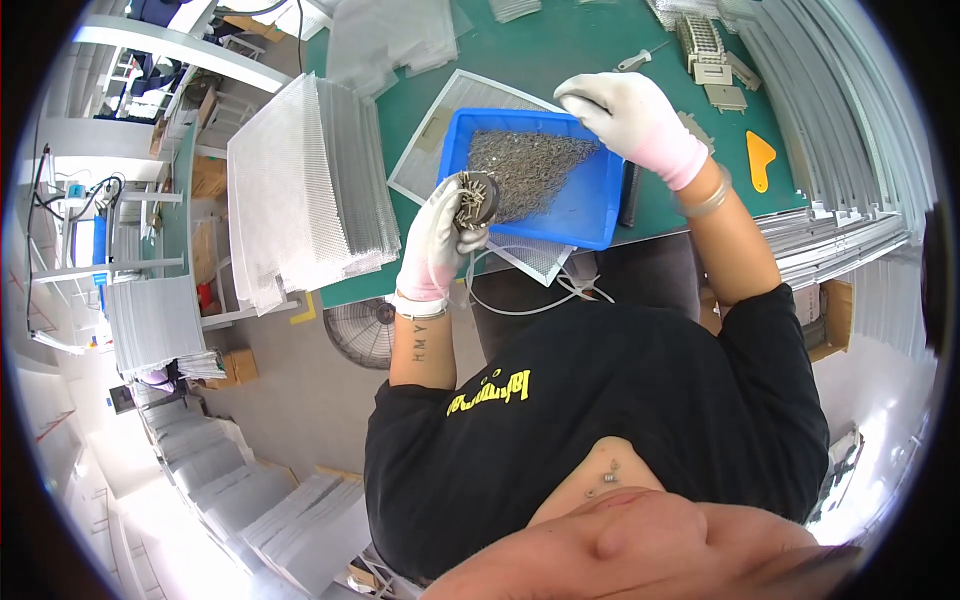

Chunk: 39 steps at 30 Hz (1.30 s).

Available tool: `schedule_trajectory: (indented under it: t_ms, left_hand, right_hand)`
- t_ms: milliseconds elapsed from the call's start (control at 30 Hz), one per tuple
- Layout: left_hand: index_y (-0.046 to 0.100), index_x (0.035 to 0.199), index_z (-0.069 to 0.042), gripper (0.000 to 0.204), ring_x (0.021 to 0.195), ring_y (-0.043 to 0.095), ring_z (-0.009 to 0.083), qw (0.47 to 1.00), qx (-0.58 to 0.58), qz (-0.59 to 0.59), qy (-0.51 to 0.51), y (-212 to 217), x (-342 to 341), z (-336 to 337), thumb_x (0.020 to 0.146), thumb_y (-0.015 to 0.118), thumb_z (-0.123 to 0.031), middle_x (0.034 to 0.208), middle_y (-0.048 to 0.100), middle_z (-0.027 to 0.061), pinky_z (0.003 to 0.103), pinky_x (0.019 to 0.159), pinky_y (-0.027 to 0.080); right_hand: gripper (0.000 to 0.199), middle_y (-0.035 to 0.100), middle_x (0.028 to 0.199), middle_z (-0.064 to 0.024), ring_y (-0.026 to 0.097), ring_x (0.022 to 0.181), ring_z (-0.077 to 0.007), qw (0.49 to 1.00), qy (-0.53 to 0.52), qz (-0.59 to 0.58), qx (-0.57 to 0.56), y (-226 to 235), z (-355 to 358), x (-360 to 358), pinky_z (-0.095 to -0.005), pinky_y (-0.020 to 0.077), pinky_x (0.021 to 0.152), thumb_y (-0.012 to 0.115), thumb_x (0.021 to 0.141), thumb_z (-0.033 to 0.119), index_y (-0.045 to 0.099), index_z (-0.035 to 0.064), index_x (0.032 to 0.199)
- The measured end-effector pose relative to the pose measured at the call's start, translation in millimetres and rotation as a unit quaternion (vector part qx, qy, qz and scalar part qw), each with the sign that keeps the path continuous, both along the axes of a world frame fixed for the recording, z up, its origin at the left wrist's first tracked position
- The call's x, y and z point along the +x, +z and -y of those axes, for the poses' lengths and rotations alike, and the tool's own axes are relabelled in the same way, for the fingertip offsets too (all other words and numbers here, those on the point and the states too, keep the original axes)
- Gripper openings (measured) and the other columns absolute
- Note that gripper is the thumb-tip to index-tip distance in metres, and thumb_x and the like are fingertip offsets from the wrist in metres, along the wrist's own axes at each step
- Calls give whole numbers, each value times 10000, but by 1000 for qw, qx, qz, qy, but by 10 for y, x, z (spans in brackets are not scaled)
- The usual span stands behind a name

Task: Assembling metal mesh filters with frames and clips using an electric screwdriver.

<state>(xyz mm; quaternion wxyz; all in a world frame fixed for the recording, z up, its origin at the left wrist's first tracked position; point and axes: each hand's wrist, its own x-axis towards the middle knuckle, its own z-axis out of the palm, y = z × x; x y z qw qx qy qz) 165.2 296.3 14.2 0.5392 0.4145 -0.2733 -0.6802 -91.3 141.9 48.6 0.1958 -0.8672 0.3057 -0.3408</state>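
My left hand [436, 245], in a white and pink glove, grips a round dark disc [488, 199] at the near left corner of a blue tray [598, 232]. Small metal screw-like pieces [470, 205] bristle from the disc's face. Inside the tray lies a wide heap of similar grey pieces [530, 165]. My right hand [632, 118], gloved the same way, is raised over the tray's far right corner. Its fingers are bent together toward the thumb, and anything between them is too small to make out. A perforated metal sheet [425, 150] lies partly under the tray.
Stacked perforated panels [310, 190] stand on the green table [540, 50] at left. On the right are a yellow scraper-like tool [760, 160], a screwdriver [634, 62], beige blocks [702, 45] and long metal profiles [840, 120]. A white cord [520, 308] hangs at the near edge.
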Motion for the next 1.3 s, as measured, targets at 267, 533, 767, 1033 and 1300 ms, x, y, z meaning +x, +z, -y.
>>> schedule_trajectory:
  t_ms: [267, 533, 767, 1033, 1300]
  left_hand:
    - [526, 1273, -60, 326, 600, 447, 116, 990, 54, 35, -125, 608, -1182, 269, 1028, 471, -268, 893, 574, 91, 219, 519, 337]
    - [547, 1137, -66, 257, 597, 480, 49, 945, -78, 105, -299, 293, -3231, 1354, 1035, 540, -303, 807, 561, 5, 203, 489, 379]
    - [541, 1127, -71, 189, 590, 496, 42, 958, -43, 103, -265, -435, -4124, 1788, 1020, 539, -227, 832, 581, 4, 189, 478, 405]
    - [538, 1103, -28, 199, 564, 517, 74, 924, -136, 293, -204, -625, -4289, 2031, 1013, 548, -206, 787, 589, 35, 212, 453, 406]
    - [527, 1047, -20, 185, 525, 499, 68, 968, -24, 144, -203, -458, -4165, 2260, 1013, 538, -202, 767, 578, 32, 217, 396, 372]
  right_hand:
    - [200, 639, 807, -81, 612, 691, -160, 941, -149, 206, 222, -351, -466, -766, -292, 490, 662, 579, 979, 171, 686, 34, 1078]
    - [255, 387, 656, 66, 321, 540, -32, 696, -309, 566, 316, -908, -1039, -1821, -207, 293, 510, 501, 1060, 209, 589, -4, 1168]
    - [265, 396, 636, 65, 328, 525, -26, 661, -379, 540, 359, -1336, -1628, -2372, -203, 286, 488, 489, 1061, 190, 599, -31, 1158]
    - [264, 410, 650, 63, 345, 551, -32, 669, -377, 508, 390, -1581, -1758, -2728, -207, 295, 507, 482, 1055, 176, 608, -30, 1162]
    - [257, 459, 672, 51, 413, 596, -41, 683, -331, 514, 399, -1534, -1695, -2778, -211, 356, 560, 483, 1047, 165, 626, -8, 1172]
